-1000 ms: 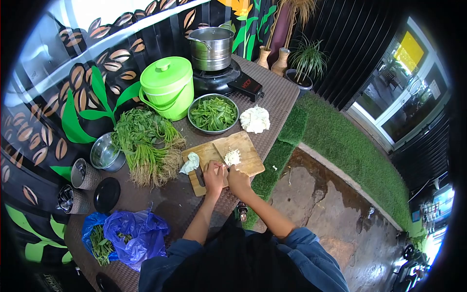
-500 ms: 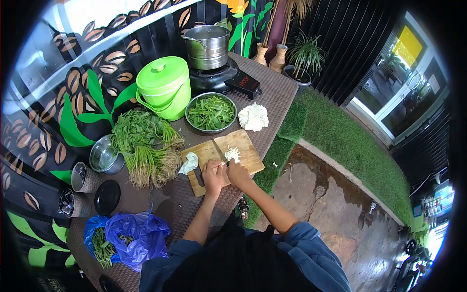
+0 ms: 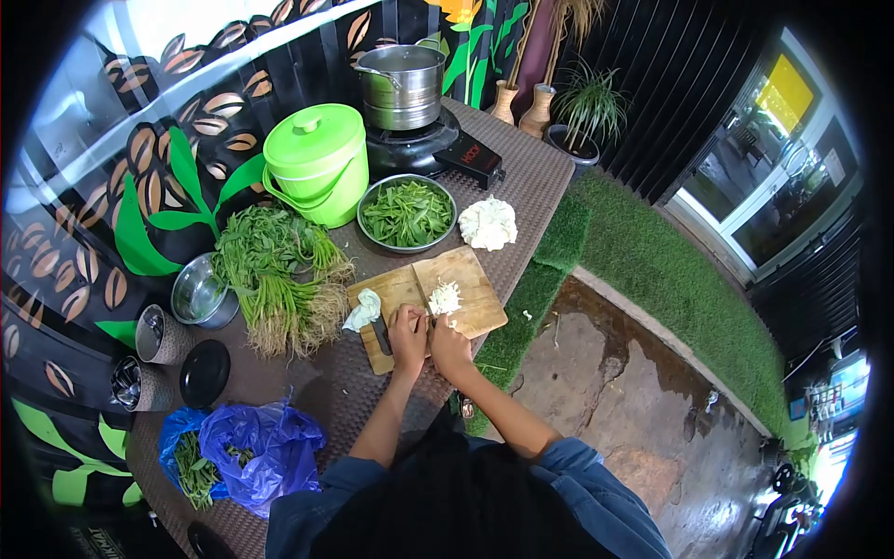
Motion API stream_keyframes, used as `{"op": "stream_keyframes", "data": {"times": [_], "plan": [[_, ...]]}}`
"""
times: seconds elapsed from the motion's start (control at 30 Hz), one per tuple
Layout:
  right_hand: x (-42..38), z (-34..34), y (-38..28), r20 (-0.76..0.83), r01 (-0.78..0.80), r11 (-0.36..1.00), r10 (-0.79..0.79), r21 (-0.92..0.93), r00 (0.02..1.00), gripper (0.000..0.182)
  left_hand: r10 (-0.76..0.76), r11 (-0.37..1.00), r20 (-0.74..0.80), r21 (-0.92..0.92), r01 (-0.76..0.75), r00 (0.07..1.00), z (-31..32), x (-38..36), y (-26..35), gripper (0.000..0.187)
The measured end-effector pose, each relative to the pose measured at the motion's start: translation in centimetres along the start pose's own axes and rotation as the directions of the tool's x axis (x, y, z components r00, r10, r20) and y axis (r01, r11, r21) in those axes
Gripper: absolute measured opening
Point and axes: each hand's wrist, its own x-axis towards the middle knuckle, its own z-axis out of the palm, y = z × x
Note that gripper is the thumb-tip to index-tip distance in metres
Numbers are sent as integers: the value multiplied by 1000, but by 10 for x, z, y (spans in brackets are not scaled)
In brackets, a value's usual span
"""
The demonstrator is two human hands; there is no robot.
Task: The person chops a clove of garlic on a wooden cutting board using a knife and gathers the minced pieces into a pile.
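Observation:
Over a wooden cutting board [image 3: 480, 279], my right hand [image 3: 452, 350] is closed round the handle of a knife [image 3: 419, 284], its blade pointing up and to the left. Beside it my left hand [image 3: 408, 337] is closed in a pinch on something pale, too small to make out. Finely chopped white pieces [image 3: 445, 298] lie on the board just beyond my hands. A pale green leafy piece [image 3: 363, 310] rests at the board's left edge.
Behind the board are a bowl of cut greens [image 3: 407, 214], a white shredded heap [image 3: 487, 224], a green bucket [image 3: 317, 163] and a steel pot [image 3: 402, 88] on a stove. Left are bunched greens with roots [image 3: 284, 279], a metal bowl [image 3: 203, 293] and blue bags [image 3: 265, 452].
My right hand has moved slightly down and toward me with the knife. My left hand stays in nearly the same place, and the view has shifted a little.

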Motion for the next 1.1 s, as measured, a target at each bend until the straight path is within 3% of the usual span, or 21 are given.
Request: {"op": "stream_keyframes", "data": {"times": [0.23,0.53,0.6,0.77,0.9,1.0,1.07,1.1], "plan": [[6,-4,11,19,167,974,-166,-154,986,15,15,1000,15,3,-15,1000,0,0,2,16],[13,-10,11,103,49,998,-44,-47,994,21,-9,997,43,-81,12,999,-2,1,8,14],[13,-17,18,139,68,996,-75,54,987,24,-29,997,50,-63,32,998,-1,-1,3,14],[-9,-28,24,210,21,999,-29,41,977,25,68,995,37,75,-71,997,-2,-1,3,16],[-21,-30,27,183,-14,999,8,32,983,25,-18,1000,29,-18,18,999,-4,-2,6,14],[-20,-35,24,246,-92,989,62,112,967,30,36,998,-11,-44,-36,999,-7,0,7,15],[-18,-33,26,258,-103,987,68,125,964,32,183,982,-8,52,-183,983,-9,1,9,15],[-17,-33,27,272,-111,984,70,138,960,33,185,981,-6,51,-185,983,-11,1,8,15]]}}
